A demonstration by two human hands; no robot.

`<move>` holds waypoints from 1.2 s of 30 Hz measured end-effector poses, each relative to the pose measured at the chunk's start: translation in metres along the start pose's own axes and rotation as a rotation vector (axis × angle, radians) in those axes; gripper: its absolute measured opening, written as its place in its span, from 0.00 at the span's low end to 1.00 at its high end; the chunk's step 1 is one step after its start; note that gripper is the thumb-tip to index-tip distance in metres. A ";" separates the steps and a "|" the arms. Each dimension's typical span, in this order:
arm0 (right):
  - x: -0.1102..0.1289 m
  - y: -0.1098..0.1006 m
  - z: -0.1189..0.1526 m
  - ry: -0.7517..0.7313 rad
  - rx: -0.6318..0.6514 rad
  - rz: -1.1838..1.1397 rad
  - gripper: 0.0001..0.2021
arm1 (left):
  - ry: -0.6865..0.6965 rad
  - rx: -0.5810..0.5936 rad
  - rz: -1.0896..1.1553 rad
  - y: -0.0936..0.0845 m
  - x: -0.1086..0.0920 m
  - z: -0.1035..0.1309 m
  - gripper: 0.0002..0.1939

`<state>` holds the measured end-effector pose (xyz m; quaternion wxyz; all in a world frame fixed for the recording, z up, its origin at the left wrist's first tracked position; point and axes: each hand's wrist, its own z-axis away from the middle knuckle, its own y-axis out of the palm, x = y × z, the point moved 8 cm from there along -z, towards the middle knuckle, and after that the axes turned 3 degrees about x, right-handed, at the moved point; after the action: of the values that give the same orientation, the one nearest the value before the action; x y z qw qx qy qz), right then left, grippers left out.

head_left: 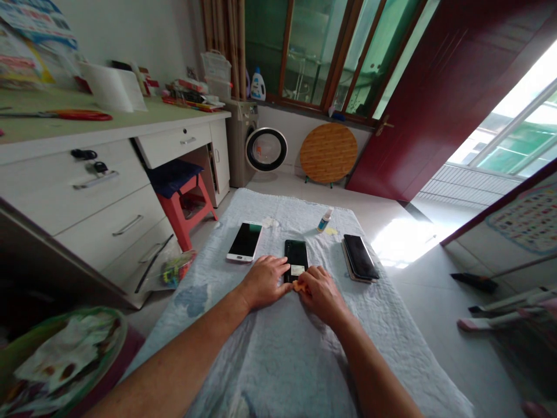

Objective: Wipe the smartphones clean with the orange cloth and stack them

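A dark phone point(296, 253) with a pale label near its lower end lies flat on the blue cloth point(278, 348). My left hand point(265, 280) rests at its left edge, fingers apart and touching it. Pinched in my right hand point(322, 293) is a small orange cloth point(300, 286), held at the phone's lower end. To the left lies a white-framed phone point(245, 241), screen up. On the right, a black phone point(361, 255) rests on top of another flat device. Beyond them stands a small spray bottle point(324, 220).
A desk point(174, 119) with drawers runs along the left, a red stool point(185, 200) beside it. A full waste bin point(65, 360) is at lower left. Farther back are a washing machine point(239, 139), a round wooden board point(329, 152) and a red door point(404, 87).
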<state>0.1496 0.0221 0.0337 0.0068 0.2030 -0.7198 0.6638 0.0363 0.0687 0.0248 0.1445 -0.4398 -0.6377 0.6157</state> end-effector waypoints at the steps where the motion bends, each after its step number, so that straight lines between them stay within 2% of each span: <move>1: -0.003 -0.001 0.001 0.010 -0.001 -0.001 0.03 | 0.002 0.001 0.000 0.000 0.000 0.000 0.25; 11: -0.034 -0.008 0.010 0.089 0.023 -0.103 0.08 | 0.001 0.004 -0.008 0.003 0.002 0.000 0.27; 15: -0.037 -0.010 0.009 0.088 -0.034 -0.163 0.07 | -0.003 -0.010 0.012 0.003 0.003 0.000 0.27; 19: -0.024 -0.005 0.003 0.082 -0.119 -0.130 0.10 | -0.012 -0.017 0.030 0.005 0.006 -0.001 0.27; 25: 0.018 0.008 -0.009 -0.031 -0.104 -0.065 0.10 | -0.004 -0.036 0.057 0.006 0.006 -0.002 0.27; 28: 0.024 0.012 -0.013 -0.063 -0.091 -0.043 0.09 | -0.004 -0.046 0.063 0.005 0.007 -0.002 0.26; 36: -0.013 -0.001 -0.015 0.083 -0.153 0.005 0.11 | -0.021 -0.022 0.066 0.004 0.007 -0.002 0.30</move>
<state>0.1578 0.0402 0.0324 0.0506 0.1723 -0.7681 0.6146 0.0350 0.0745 0.0185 0.1129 -0.4557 -0.6310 0.6176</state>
